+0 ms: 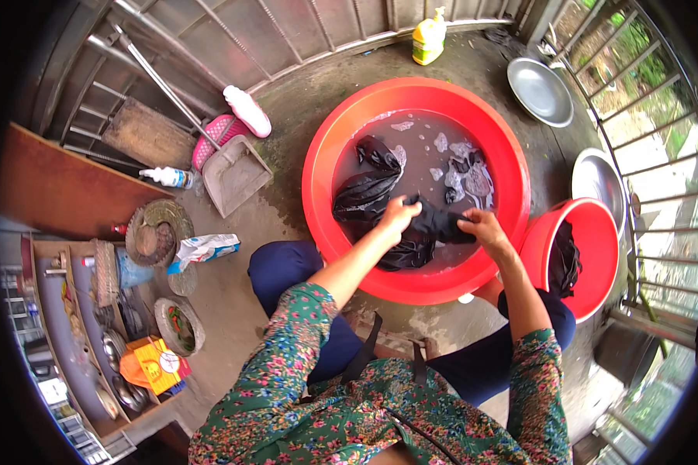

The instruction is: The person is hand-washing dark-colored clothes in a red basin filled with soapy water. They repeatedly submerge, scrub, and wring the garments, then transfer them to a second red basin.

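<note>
A large red plastic basin (337,145) stands on the floor before me, holding murky water with patches of foam. Black wet cloth (369,192) lies bunched in its left half. A narrow part of this cloth is stretched between my hands above the water. My left hand (400,218) pinches one end near the basin's middle, and my right hand (483,226) grips the other end near the right rim. Another dark piece of cloth (456,180) floats partly under foam at the right. Whether all the black cloth is one garment, I cannot tell.
Right of the basin, a red bucket (596,261) leans tilted with black cloth (564,261) inside. Two metal basins (540,90) rest by the railing. A yellow bottle (429,40) stands behind. Leftward are a dustpan (235,174), a white bottle (249,110) and a wooden shelf (87,349).
</note>
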{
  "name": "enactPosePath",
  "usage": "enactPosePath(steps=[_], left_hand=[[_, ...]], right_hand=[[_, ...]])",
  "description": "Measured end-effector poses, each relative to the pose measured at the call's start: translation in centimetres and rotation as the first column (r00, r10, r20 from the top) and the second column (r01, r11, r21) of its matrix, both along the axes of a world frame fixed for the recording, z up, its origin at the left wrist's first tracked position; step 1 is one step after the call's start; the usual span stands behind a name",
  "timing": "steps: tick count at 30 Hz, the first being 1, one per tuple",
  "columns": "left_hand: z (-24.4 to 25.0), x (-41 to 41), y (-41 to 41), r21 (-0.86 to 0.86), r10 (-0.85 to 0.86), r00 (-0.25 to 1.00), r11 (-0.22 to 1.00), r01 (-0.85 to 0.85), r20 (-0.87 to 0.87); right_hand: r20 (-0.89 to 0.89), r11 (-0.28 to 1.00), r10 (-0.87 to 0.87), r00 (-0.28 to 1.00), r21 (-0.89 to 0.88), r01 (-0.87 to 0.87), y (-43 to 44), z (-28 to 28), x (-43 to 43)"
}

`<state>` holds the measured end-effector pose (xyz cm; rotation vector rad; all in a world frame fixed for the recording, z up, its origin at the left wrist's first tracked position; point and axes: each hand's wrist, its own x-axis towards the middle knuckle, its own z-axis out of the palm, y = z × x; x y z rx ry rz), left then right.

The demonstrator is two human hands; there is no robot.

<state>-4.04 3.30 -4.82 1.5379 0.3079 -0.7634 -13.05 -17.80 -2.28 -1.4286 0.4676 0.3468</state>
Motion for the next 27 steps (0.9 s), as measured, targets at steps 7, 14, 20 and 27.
enactPosePath(steps=[7,14,20,27], left_hand=[[-10.1,-1.8,3.2,-0.169,0.242,0.961,0.95,-0.263,-0.136],[-9.4,-2.8,4.5,-0.087,0.425,0.895,0.895,-0.438,-0.131],[-8.3,-0.9,4.0,-0.05,0.317,0.94,0.944,-0.325,-0.126],[-9.7,-0.2,5.2,-0.153,0.445,0.83,0.844,-0.515,-0.337]], right_hand=[[-0.026,0.942,0.284,0.958,-0.181,-0.284,1.1,-6.9,5.4],[0.063,0.49,0.413,0.909,-0.856,-0.163,9.4,-14.9,22.9],[-0.177,0.652,0.332,0.926,-0.666,-0.362,12.8,-20.8,28.0],[0.254,0.63,0.756,0.603,-0.533,-0.565,7.0,-15.2,16.9]])
